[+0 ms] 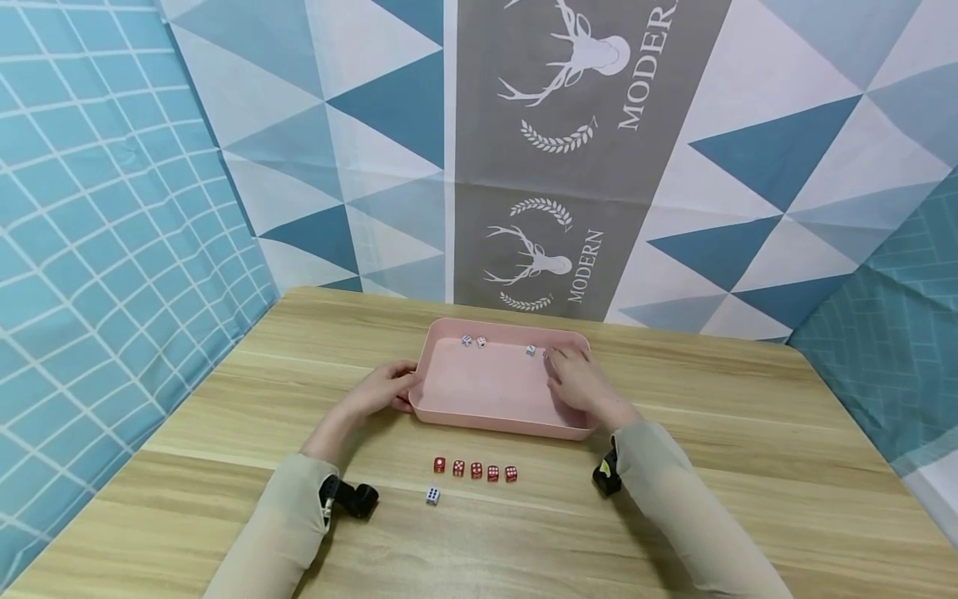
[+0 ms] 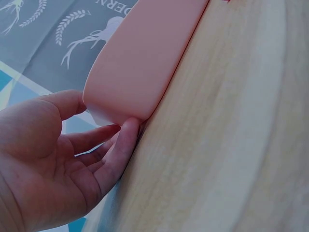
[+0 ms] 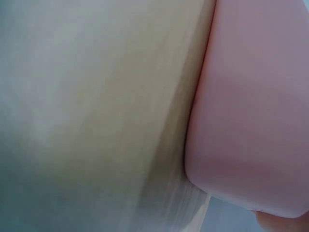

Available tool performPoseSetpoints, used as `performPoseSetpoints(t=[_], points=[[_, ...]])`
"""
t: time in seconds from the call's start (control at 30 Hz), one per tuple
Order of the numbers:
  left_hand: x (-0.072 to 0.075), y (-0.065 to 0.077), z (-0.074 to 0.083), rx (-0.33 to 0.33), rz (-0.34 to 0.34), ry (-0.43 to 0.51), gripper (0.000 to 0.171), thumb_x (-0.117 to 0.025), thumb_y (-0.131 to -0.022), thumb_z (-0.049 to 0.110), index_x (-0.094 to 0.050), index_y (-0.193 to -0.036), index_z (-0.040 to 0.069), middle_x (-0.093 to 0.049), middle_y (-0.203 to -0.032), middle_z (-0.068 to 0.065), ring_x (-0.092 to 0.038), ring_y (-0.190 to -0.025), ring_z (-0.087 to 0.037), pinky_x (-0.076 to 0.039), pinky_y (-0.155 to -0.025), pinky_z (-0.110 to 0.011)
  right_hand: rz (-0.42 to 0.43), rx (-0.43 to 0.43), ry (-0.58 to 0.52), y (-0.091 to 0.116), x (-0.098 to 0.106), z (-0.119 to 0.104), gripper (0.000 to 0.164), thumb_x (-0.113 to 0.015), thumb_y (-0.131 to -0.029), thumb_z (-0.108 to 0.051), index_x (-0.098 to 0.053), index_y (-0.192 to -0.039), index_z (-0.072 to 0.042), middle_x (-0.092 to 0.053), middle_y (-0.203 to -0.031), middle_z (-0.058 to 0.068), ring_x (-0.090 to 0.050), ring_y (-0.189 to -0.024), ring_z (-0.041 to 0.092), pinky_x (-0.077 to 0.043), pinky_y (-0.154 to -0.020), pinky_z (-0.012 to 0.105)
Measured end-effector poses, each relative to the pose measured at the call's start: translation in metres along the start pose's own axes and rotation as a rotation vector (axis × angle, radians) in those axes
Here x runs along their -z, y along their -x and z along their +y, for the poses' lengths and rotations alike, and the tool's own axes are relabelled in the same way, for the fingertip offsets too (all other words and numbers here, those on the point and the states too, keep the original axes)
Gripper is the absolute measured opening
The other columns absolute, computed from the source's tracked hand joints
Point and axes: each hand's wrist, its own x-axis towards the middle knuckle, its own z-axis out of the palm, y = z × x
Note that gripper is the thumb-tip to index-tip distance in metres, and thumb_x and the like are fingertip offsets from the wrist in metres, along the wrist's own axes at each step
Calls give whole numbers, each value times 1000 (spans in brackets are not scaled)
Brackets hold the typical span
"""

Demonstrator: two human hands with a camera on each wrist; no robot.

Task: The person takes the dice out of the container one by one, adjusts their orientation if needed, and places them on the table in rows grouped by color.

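Note:
A shallow pink tray (image 1: pixel 486 424) lies on the wooden table. At its left end my left hand (image 1: pixel 385 388) grips the wall, thumb at the rim and fingers lower against the side (image 2: pixel 72 159). My right hand (image 1: pixel 580 378) reaches over the right end into the tray. Its fingertips are at a white die (image 1: pixel 545 353), mostly covered by them; whether they pinch it is hidden. Just left of that is another white die (image 1: pixel 530 350). Two more, a white die (image 1: pixel 467 340) and its neighbour die (image 1: pixel 481 342), lie near the back wall.
In front of the tray, several red dice (image 1: pixel 476 471) stand in a row on the table (image 1: pixel 674 466). Below the row's left end sits a single white die (image 1: pixel 432 496). A patterned cloth backdrop (image 1: pixel 389 166) rises behind the table.

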Motion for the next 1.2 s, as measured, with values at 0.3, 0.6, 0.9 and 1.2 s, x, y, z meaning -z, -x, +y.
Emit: performPoseSetpoints(t=[0.3,0.6,0.9,1.2], points=[[0,2,0,-1,5,-5,46,-42,-89,18,-30,-127,-6,-49,-104,-23,-56,-73,-17,-51,-66,-32,38,-14,-37,-3,-2,0,38,-56,-80,-23,-50,-112,-4,-49,-111,11,-44,-107,25,-23,-98,46],[0,0,-3,0,1,-2,46,-42,-89,19,-31,-127,-5,-49,-105,-24,-56,-74,-18,-51,-66,-31,81,-104,-171,-3,0,-3,15,-63,-76,-22,-54,-79,-11,-50,-76,1,-47,-67,16,-40,-62,30],[1,7,2,-81,-42,-5,51,-44,-88,25,-31,-124,-10,-52,-99,-21,-57,-74,-19,-51,-65,-31,90,-132,-179,0,4,-6,13,-65,-74,-17,-53,-72,-13,-49,-67,-1,-45,-62,15,-37,-54,26],[0,1,1,-1,-3,-17,45,-40,-90,18,-30,-127,-6,-49,-104,-25,-56,-74,-18,-51,-66,-32,103,-89,-298,10,8,-16,12,-66,-71,-11,-55,-76,-9,-51,-71,0,-46,-65,14,-40,-57,25]])
